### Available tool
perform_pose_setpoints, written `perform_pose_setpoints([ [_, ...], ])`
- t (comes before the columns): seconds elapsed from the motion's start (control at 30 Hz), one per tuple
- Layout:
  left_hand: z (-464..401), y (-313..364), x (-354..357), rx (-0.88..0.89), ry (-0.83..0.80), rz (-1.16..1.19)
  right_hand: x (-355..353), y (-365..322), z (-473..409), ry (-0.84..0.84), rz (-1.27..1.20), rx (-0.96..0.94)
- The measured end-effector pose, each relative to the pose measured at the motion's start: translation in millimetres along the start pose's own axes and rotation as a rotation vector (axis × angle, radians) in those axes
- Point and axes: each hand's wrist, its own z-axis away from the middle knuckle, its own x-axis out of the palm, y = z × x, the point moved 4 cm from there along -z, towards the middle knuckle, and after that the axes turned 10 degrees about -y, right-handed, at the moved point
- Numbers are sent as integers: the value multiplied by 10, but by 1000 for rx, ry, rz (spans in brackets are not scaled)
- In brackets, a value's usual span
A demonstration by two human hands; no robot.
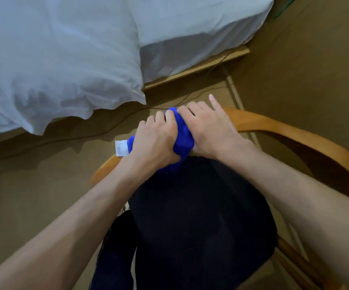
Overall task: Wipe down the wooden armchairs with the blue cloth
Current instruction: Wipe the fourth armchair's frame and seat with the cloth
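Observation:
A wooden armchair with a curved light-brown back rail [291,132] and a dark seat cushion [203,216] stands just below me. The blue cloth [183,139] is bunched on the top of the rail, a white label [121,147] sticking out at its left. My left hand [154,141] grips the cloth from the left with curled fingers. My right hand [209,126] holds the cloth's right side over the rail, its index finger pointing straight forward.
A bed with white bedding [64,49] and a wooden base [194,70] fills the upper left. Thin cables [115,126] run across the brown floor [33,195] in front of the chair. A dark trouser leg [115,248] shows beside the seat.

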Motion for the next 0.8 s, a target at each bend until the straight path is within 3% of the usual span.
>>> perform_pose_setpoints([
  [0.27, -784, 986, -50, 227, -5, -245, 310, 1007, 442, 15, -93, 358],
  [0.53, -1225, 2425, 165, 594, -91, -403, 656, 1864, 1498, -61, -213, 751],
  [0.8, -897, 3559, 385, 868, -54, -436, 1048, 2000, 2757, 55, -518, 1036],
])
